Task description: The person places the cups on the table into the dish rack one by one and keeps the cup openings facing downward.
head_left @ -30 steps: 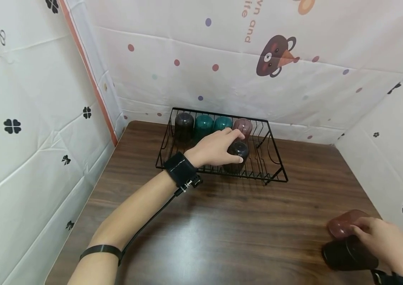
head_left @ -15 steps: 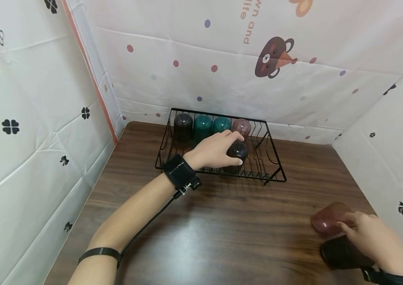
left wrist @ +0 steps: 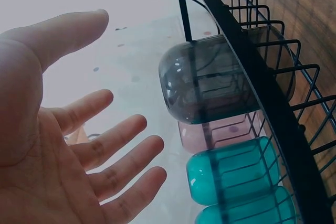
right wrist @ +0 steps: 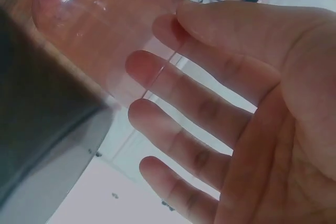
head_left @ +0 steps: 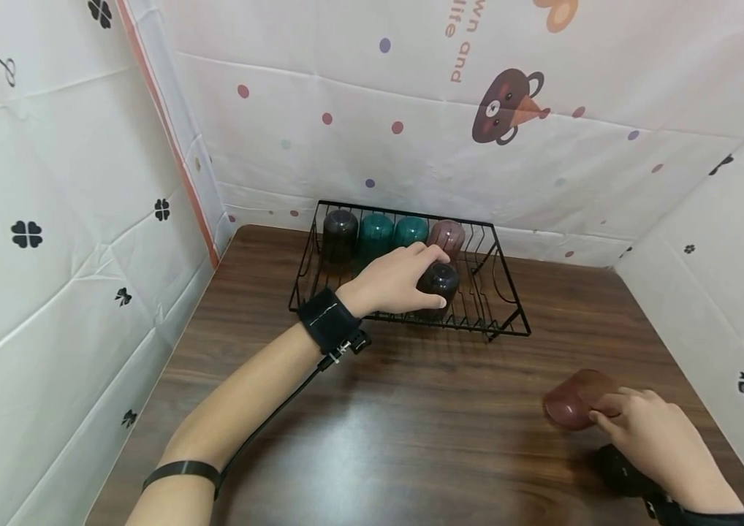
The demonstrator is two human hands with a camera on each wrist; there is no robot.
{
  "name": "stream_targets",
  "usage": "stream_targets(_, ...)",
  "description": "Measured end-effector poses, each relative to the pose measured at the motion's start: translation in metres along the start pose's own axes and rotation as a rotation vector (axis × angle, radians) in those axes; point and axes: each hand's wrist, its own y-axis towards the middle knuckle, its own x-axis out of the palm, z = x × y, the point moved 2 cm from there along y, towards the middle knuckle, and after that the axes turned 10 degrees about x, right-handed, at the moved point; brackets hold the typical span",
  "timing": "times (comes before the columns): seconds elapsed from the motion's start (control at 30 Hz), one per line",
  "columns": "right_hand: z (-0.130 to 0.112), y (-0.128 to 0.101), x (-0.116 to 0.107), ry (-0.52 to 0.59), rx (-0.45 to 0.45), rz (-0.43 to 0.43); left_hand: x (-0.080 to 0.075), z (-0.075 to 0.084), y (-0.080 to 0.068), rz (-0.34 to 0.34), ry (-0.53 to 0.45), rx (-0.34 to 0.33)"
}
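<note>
A black wire rack [head_left: 510,307] stands at the back of the brown table. It holds several upturned cups: a dark one [head_left: 340,226], two teal ones [head_left: 376,228], a pink one [head_left: 446,235] and a dark cup [head_left: 441,280] in front. My left hand [head_left: 439,276] reaches over that front dark cup [left wrist: 210,82]. In the left wrist view the left hand [left wrist: 126,77] is spread and grips nothing. At the front right my right hand [head_left: 598,409] holds a translucent pink cup [head_left: 569,398] lying on its side. Thumb and fingers [right wrist: 163,66] pinch this pink cup [right wrist: 89,30] at its open end.
A second dark cup [head_left: 618,471] lies by my right wrist, seen as a dark mass [right wrist: 37,108] in the right wrist view. Printed white sheets [head_left: 50,219] wall in the table on the left, back and right. Teal cups [left wrist: 231,174] lie behind the rack rim [left wrist: 262,77].
My right hand has moved left and a little away from me with the pink cup, leaving the dark cup behind. My left hand has stayed at the front dark cup.
</note>
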Motion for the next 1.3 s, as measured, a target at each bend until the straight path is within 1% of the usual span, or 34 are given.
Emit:
stream_targets(0.2, -0.018, -0.003, 0.001, 0.012, -0.036, 0.027, -0.002, 0.003, -0.005, 0.011, -0.005, 0.005)
stream_targets(0.37, -0.035, -0.004, 0.003, 0.030, -0.086, 0.069, -0.003, 0.005, -0.011, 0.024, -0.005, 0.030)
stream_targets(0.43, -0.042, -0.004, 0.004, 0.039, -0.099, 0.072, -0.002, 0.006, -0.015, 0.035, -0.011, 0.047)
stream_targets(0.57, -0.056, -0.004, 0.006, 0.058, -0.126, 0.087, -0.001, 0.010, -0.026, 0.059, -0.027, 0.105)
stream_targets(0.77, -0.076, -0.003, 0.010, 0.092, -0.217, 0.153, 0.000, 0.021, -0.044, 0.094, -0.051, 0.219)
stream_targets(0.87, -0.086, -0.002, 0.011, 0.099, -0.261, 0.188, 0.003, 0.027, -0.053, 0.098, -0.063, 0.248)
stream_targets(1.07, -0.104, -0.001, 0.013, 0.124, -0.306, 0.213, 0.012, 0.035, -0.071, 0.069, -0.072, 0.260)
stream_targets(1.17, -0.111, -0.001, 0.015, 0.139, -0.335, 0.231, 0.018, 0.036, -0.078, 0.054, -0.074, 0.260)
stream_targets(1.3, -0.120, 0.000, 0.016, 0.152, -0.370, 0.257, 0.026, 0.034, -0.087, 0.056, -0.090, 0.242)
